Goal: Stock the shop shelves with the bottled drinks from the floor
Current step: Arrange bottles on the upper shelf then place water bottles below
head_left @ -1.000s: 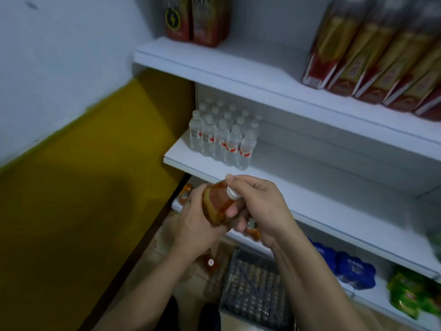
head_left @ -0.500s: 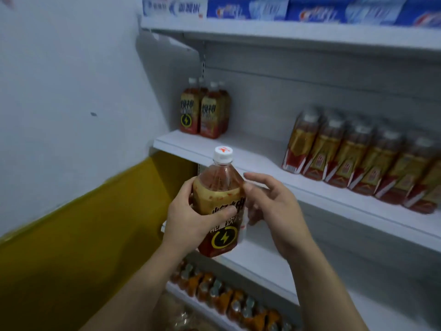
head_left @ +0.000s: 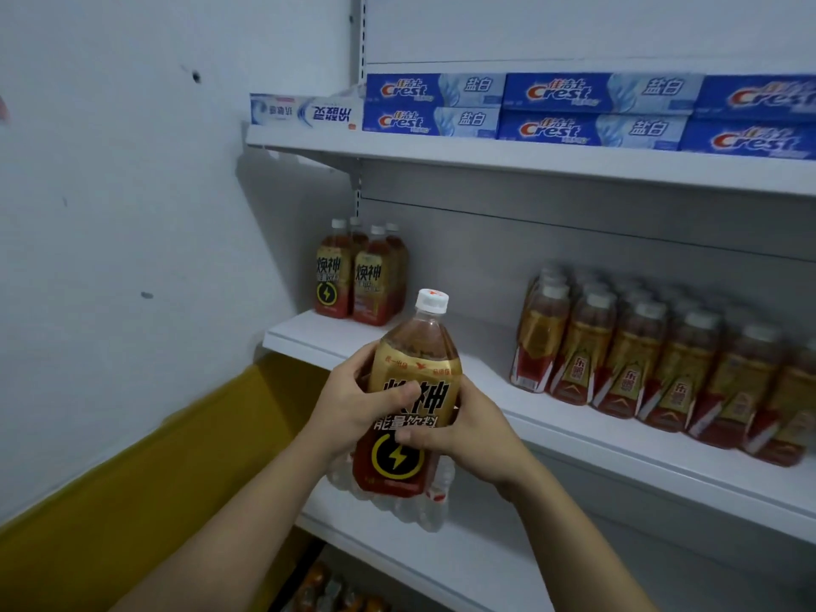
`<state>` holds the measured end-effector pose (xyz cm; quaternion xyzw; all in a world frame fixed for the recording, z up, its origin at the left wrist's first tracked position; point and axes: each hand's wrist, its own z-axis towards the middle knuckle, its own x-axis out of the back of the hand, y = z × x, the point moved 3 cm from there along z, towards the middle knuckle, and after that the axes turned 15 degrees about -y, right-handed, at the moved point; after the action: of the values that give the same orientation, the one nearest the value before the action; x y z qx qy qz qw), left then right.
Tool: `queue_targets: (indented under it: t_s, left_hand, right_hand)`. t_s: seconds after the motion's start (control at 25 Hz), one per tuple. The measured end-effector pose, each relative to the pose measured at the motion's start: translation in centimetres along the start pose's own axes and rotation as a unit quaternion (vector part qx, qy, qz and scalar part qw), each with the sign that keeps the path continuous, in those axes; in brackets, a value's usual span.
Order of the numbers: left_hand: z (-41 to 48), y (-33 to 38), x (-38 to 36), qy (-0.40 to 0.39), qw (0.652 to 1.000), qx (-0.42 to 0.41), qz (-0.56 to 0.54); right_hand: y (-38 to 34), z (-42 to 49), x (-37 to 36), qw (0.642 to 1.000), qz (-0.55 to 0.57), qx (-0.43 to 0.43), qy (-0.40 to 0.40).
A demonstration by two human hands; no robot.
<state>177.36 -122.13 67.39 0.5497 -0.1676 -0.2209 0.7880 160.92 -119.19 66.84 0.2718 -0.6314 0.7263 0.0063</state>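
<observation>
Both hands hold one upright amber plastic drink bottle with a white cap (head_left: pixel 408 404) in front of the white middle shelf (head_left: pixel 530 417): left hand (head_left: pixel 353 401) grip wrapped round its left side, right hand (head_left: pixel 463 428) grip pinching its label; four like bottles (head_left: pixel 360 276) stand at the shelf's far left

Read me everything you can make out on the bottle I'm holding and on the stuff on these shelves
"Crest" and "盐白": blue toothpaste boxes on the top shelf.
White toothpaste box beside them: upside-down print, unclear.
"焕神", with a lightning-bolt sign: matching bottles at the middle shelf's left end.
"能量饮料" and the same bolt sign: held bottle; a thumb partly covers its big characters.
"乐", possibly: red-and-gold bottles; blurred.
Small print everywhere: unreadable.
</observation>
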Motion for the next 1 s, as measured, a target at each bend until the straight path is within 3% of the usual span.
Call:
queue_targets:
  t_s: [0.24, 0.56, 1.0]
  left_hand:
    - [7.1, -1.9, 3.9, -0.044, 0.999, 0.012, 0.012]
    - [17.3, -6.0, 9.4, 0.013, 0.994, 0.061, 0.091]
    - [24.3, -14.2, 13.3, 0.021, 0.987, 0.151, 0.048]
  right_hand:
    - [1.2, 6.8, 3.6, 0.997, -0.014, -0.021, 0.075]
    - [3.1, 18.0, 7.8, 0.976, -0.019, -0.086, 0.201]
    - [8.9, 29.1, 13.2, 0.957, -0.007, -0.148, 0.250]
